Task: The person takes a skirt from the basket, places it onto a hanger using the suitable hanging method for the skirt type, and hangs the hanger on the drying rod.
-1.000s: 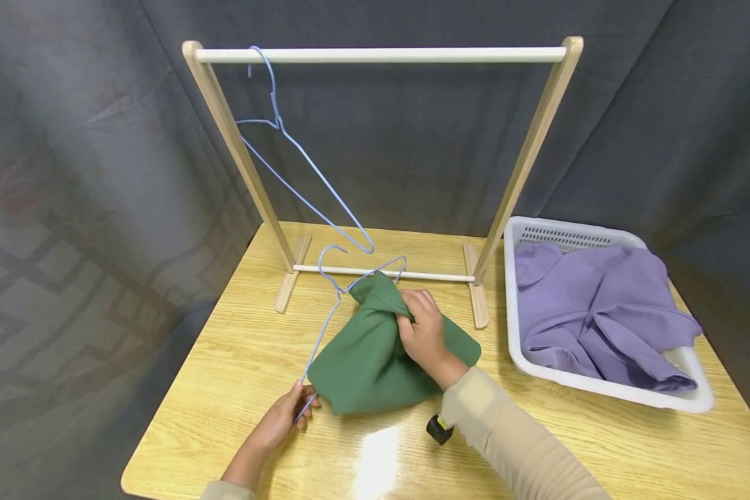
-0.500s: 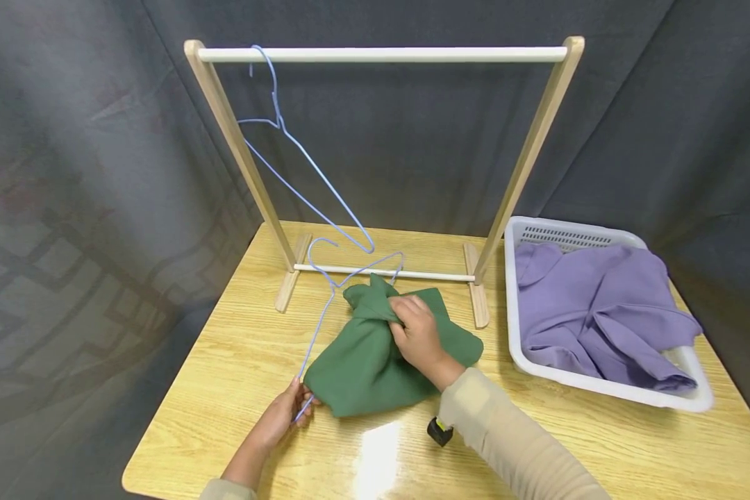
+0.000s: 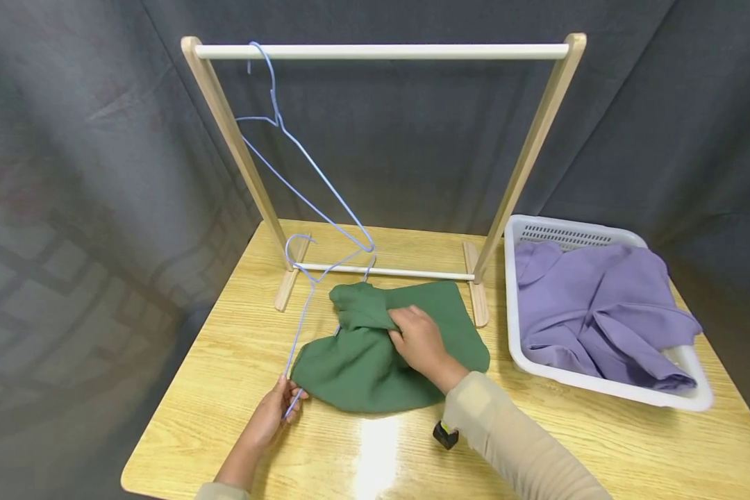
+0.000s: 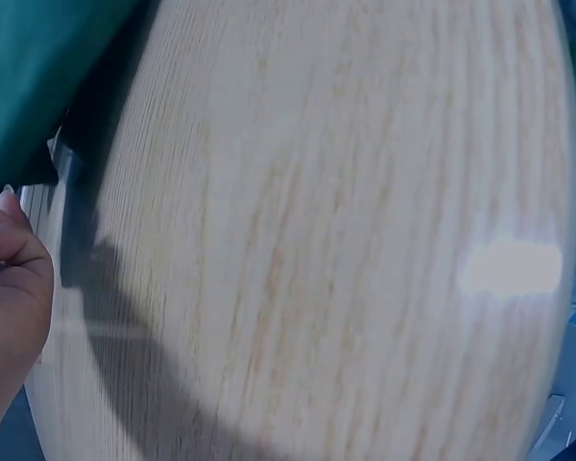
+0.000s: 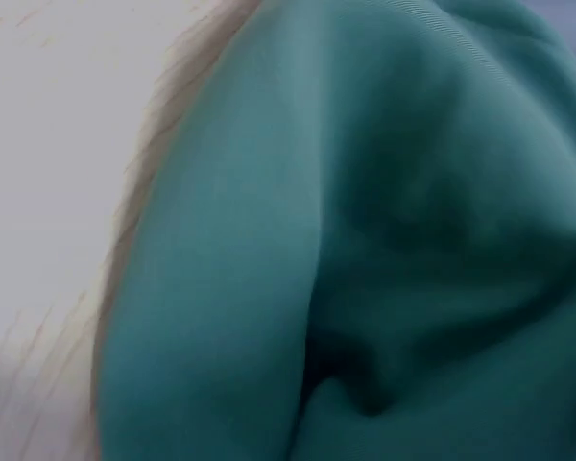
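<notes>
My left hand [image 3: 275, 410] pinches the lower left corner of a blue wire hanger [image 3: 301, 326] near the table's front. The hanger's hook points toward the rack, and part of its frame is hidden by a green cloth garment [image 3: 356, 378]. Gathered folds of that garment are held in my right hand [image 3: 420, 342], while the rest spreads over the table. Green fabric [image 5: 211, 288] fills most of the right wrist view, where no fingers show. In the left wrist view, my left hand's [image 4: 14, 279] fingers curl just below a hanging edge of the green garment [image 4: 38, 77].
A wooden rack [image 3: 381, 52] stands behind the hands, with another blue hanger [image 3: 315, 170] on its top bar at the left. To the right, a white basket [image 3: 514, 305] holds purple cloth [image 3: 600, 298]. The wooden table [image 3: 187, 430] has a rounded front left corner.
The hanger and my left hand have shifted left. More of the hanger has come out from under the green garment, which now lies flatter and wider. My right hand keeps its grip, slightly lower.
</notes>
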